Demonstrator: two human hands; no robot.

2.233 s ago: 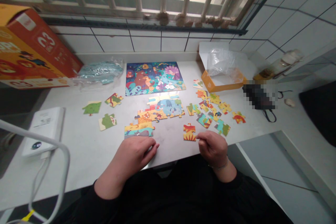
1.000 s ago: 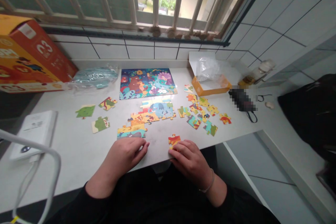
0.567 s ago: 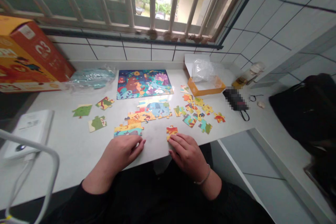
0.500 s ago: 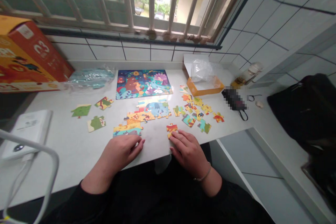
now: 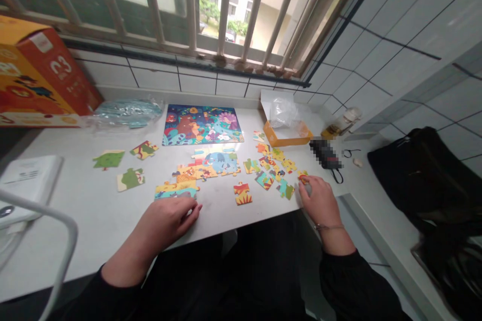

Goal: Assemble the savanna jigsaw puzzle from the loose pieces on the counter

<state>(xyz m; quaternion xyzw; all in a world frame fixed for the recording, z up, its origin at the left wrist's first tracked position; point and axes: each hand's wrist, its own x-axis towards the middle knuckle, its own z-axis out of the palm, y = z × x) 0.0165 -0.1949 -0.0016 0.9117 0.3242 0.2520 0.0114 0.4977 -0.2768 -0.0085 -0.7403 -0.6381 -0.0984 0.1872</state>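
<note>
My left hand [image 5: 171, 216] lies flat on the grey counter [image 5: 94, 220], fingers stretched out, their tips just below a joined strip of puzzle pieces [image 5: 176, 190]. My right hand [image 5: 319, 199] is at the counter's right front edge. Its fingers are bent and close on a small red and yellow puzzle piece [image 5: 302, 176]. A loose orange and red piece [image 5: 242, 193] lies between my hands, untouched. A partly joined cluster [image 5: 211, 163] sits in the middle, with a group of loose pieces [image 5: 271, 165] to its right.
A finished puzzle picture [image 5: 201, 125] lies by the tiled wall. An orange tray with a plastic bag [image 5: 288, 133] stands to the right and an orange box [image 5: 33, 80] at far left. Three green pieces [image 5: 130, 178] lie on the left. A white device [image 5: 26, 180] and a black bag [image 5: 417, 175] are nearby.
My right hand let go of the orange and red piece and moved right to the red and yellow piece. My left hand stayed put. The camera tilted up and right.
</note>
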